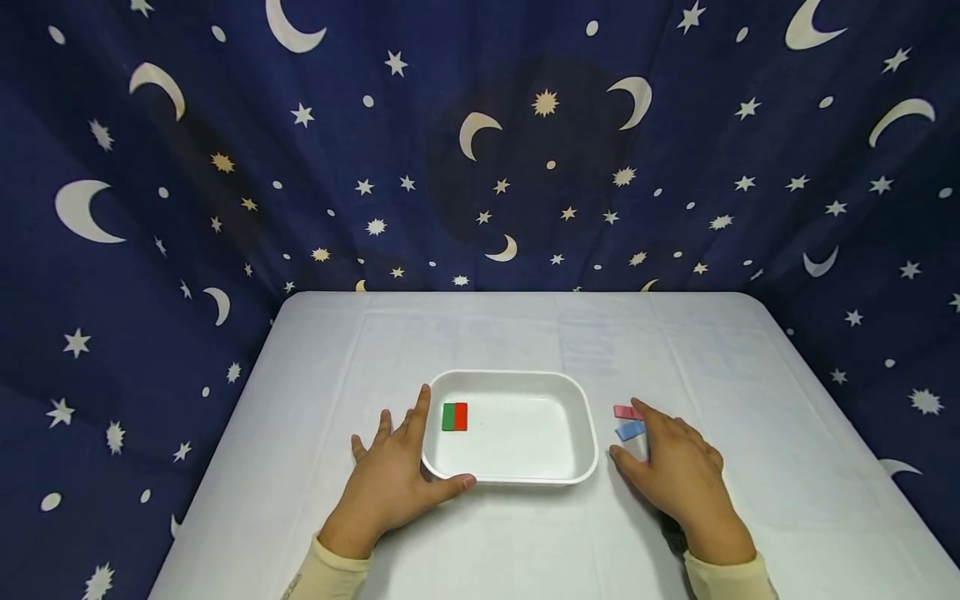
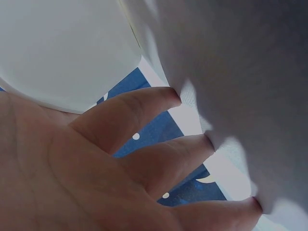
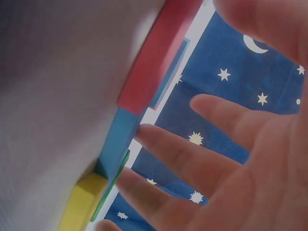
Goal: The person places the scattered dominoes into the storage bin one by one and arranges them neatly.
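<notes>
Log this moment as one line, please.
left hand: open at left end of white tray | tray contents: green block, red block | right hand: open near pink block, blue block

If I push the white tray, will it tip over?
Probably not: the tray looks low and wide. It seems stiff, since its walls stand up by themselves. The green block and red block might slide, because its bottom looks flat and smooth.

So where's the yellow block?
In the right wrist view, the yellow block is at the lower left, beside the lower end of the blue block and left of the right hand.
</notes>
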Motion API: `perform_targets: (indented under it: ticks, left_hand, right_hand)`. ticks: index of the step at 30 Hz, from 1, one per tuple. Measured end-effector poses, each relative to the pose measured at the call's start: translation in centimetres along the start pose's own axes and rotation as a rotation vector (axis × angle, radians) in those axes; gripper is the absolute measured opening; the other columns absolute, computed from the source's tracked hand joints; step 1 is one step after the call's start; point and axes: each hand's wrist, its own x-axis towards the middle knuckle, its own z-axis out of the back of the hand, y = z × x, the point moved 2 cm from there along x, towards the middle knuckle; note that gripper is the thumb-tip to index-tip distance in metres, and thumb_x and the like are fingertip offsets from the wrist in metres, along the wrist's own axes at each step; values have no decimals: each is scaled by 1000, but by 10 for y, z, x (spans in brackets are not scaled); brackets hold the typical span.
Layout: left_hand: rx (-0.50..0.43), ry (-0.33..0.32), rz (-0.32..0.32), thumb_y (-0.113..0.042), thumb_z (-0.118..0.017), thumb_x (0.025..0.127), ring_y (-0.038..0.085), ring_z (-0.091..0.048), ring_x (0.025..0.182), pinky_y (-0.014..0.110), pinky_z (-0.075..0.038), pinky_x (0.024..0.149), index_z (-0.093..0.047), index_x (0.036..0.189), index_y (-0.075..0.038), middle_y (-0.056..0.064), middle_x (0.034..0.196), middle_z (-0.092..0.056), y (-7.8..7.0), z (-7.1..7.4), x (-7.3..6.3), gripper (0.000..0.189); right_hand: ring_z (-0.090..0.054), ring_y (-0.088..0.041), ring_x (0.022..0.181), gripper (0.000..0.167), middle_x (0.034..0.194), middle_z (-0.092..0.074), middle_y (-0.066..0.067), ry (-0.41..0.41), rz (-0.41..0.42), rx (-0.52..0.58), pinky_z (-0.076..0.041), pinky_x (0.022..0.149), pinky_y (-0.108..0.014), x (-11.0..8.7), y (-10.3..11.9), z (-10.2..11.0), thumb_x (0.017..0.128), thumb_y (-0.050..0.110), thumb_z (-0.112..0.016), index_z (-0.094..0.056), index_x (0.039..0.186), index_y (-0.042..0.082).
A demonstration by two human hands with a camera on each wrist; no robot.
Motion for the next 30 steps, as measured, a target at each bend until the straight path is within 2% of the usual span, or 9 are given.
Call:
perform_targets:
  ticks: [5, 10, 14, 19, 23, 30]
  left_hand:
    - [-5, -2, -2, -103, -55, 66, 59, -35, 145, 92, -19, 99, -3, 172, -31, 12, 157, -52, 0, -1, -1, 138]
    - [-9, -8, -5, -98, -62, 68, 59, -36, 145, 92, -19, 98, -4, 172, -31, 13, 156, -53, 0, -3, -2, 137]
    - [-8, -12, -11, -98, -61, 68, 60, -37, 144, 93, -20, 97, -5, 172, -31, 13, 156, -53, 0, -3, -1, 136]
    - [-9, -7, -13, -100, -58, 68, 59, -37, 144, 93, -19, 97, -4, 172, -30, 13, 156, -53, 0, -2, -1, 136]
    - [-6, -8, -14, -100, -58, 68, 59, -36, 145, 92, -20, 98, -4, 172, -31, 14, 156, -53, 0, -2, -1, 136]
    - [2, -19, -11, -100, -60, 67, 59, -37, 144, 92, -20, 98, -6, 172, -30, 13, 156, -53, 0, -1, 0, 137]
  right_hand:
    - [-45, -57, 133, 86, 150, -55, -24, 35, -12, -22, -30, 90, -82, 0, -1, -2, 89, 53, -80, -46, 159, 15]
    - [-44, -58, 134, 87, 149, -57, -24, 45, -18, -28, -30, 91, -84, 0, -2, -2, 89, 52, -80, -46, 159, 14]
    - [-46, -56, 134, 86, 147, -59, -24, 47, -13, -32, -31, 91, -84, 0, -2, -3, 88, 52, -81, -47, 159, 14]
    - [-50, -54, 131, 85, 142, -62, -25, 36, 2, -36, -33, 90, -83, -1, -2, -2, 87, 49, -82, -49, 157, 13]
    - [-56, -56, 122, 82, 132, -66, -29, 6, 22, -54, -37, 85, -82, -1, -2, -2, 85, 45, -86, -53, 152, 11]
    - [-62, -57, 114, 70, 124, -68, -33, -26, 38, -68, -42, 80, -77, 0, -3, -1, 85, 36, -88, -61, 143, 8]
